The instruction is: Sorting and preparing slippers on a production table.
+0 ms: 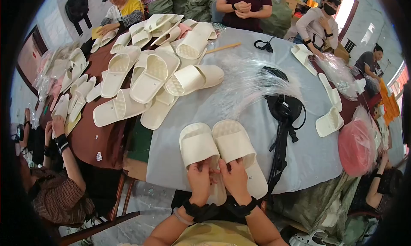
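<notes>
A pair of cream slippers lies side by side at the near edge of the table, toes pointing away from me. My left hand (200, 182) is closed on the left slipper (198, 148), with its fingers tucked under the strap's rear edge. On the right slipper (236, 149), my right hand (234, 179) grips the strap the same way, its thumb near the inner side. The slippers touch along their inner edges, and their heels reach back between and beside my wrists. Some fingertips are hidden under the straps.
A heap of cream slippers (154, 75) covers the table's left part. Thin clear plastic bags (261, 81) fan out ahead, beside a black strapped device (284, 109). Loose slippers (329, 122) and a pink bag (357, 143) are at right. Several co-workers sit or stand around.
</notes>
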`<control>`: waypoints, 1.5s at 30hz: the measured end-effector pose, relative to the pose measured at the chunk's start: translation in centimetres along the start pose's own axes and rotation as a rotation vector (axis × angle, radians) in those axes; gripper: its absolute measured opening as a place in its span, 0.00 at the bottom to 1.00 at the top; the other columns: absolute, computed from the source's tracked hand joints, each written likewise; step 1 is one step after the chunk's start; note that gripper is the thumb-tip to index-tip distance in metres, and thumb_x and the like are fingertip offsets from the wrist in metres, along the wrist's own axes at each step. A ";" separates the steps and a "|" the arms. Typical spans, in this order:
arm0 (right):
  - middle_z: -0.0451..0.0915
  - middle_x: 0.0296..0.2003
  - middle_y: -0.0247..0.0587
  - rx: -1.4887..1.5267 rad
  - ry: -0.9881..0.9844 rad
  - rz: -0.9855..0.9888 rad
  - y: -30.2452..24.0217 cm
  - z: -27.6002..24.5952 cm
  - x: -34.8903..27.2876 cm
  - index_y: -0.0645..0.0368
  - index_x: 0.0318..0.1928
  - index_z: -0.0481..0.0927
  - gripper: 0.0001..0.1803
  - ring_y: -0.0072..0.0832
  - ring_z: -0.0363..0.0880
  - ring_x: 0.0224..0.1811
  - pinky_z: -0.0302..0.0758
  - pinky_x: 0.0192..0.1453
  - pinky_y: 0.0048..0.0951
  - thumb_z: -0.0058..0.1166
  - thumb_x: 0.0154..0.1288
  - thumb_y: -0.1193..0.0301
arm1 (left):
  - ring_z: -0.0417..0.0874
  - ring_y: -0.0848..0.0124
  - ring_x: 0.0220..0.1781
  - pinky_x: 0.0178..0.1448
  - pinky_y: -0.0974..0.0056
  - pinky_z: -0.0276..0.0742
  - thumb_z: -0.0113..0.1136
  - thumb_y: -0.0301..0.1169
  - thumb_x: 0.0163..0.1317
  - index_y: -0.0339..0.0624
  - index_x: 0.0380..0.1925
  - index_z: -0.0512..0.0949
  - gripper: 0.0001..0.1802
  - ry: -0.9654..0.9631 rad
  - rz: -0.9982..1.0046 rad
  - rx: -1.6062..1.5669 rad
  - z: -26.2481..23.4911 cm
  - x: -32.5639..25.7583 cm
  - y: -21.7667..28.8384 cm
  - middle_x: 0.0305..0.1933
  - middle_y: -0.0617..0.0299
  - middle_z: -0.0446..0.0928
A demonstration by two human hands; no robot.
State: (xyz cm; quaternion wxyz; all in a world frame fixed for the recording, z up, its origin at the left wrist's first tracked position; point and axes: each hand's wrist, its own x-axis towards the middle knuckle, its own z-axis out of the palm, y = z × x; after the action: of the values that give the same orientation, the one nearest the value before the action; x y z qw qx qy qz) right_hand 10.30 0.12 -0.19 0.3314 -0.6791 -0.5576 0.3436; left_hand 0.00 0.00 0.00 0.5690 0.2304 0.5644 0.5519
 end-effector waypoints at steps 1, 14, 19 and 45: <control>0.68 0.50 0.53 -0.011 0.021 -0.027 -0.1 0.0 -0.1 0.58 0.50 0.74 0.25 0.49 0.72 0.46 0.72 0.44 0.40 0.52 0.59 0.53 | 0.77 0.75 0.22 0.18 0.73 0.68 0.53 0.29 0.63 0.36 0.43 0.73 0.11 0.021 0.025 0.008 0.3 -0.3 0.1 0.35 0.60 0.77; 0.74 0.39 0.44 -0.153 0.195 -0.029 -1.1 0.8 0.0 0.60 0.42 0.77 0.23 0.41 0.77 0.32 0.73 0.34 0.37 0.56 0.55 0.53 | 0.77 0.77 0.31 0.29 0.73 0.71 0.46 0.24 0.59 0.36 0.46 0.75 0.16 -0.170 -0.204 -0.055 -0.3 0.3 0.6 0.39 0.62 0.78; 0.73 0.38 0.42 -0.234 0.208 -0.054 -0.4 1.1 0.0 0.57 0.40 0.77 0.19 0.41 0.77 0.32 0.73 0.32 0.40 0.55 0.56 0.55 | 0.76 0.75 0.42 0.34 0.71 0.74 0.44 0.25 0.56 0.39 0.50 0.74 0.20 -0.248 -0.244 0.016 -0.8 0.2 1.9 0.48 0.63 0.75; 0.75 0.36 0.41 -0.224 0.234 0.025 -1.4 0.8 -0.3 0.57 0.38 0.78 0.20 0.41 0.77 0.32 0.73 0.35 0.42 0.54 0.56 0.53 | 0.79 0.62 0.32 0.38 0.65 0.72 0.59 0.32 0.56 0.35 0.33 0.79 0.11 -0.308 0.592 1.021 -2.2 10.1 8.0 0.29 0.51 0.79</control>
State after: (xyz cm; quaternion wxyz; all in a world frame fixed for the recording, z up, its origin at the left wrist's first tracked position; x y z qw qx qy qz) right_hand 8.89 0.08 0.60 0.3118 -0.7542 -0.5414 0.2021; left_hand -7.39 10.40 2.58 0.2843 0.6983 0.5809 0.3068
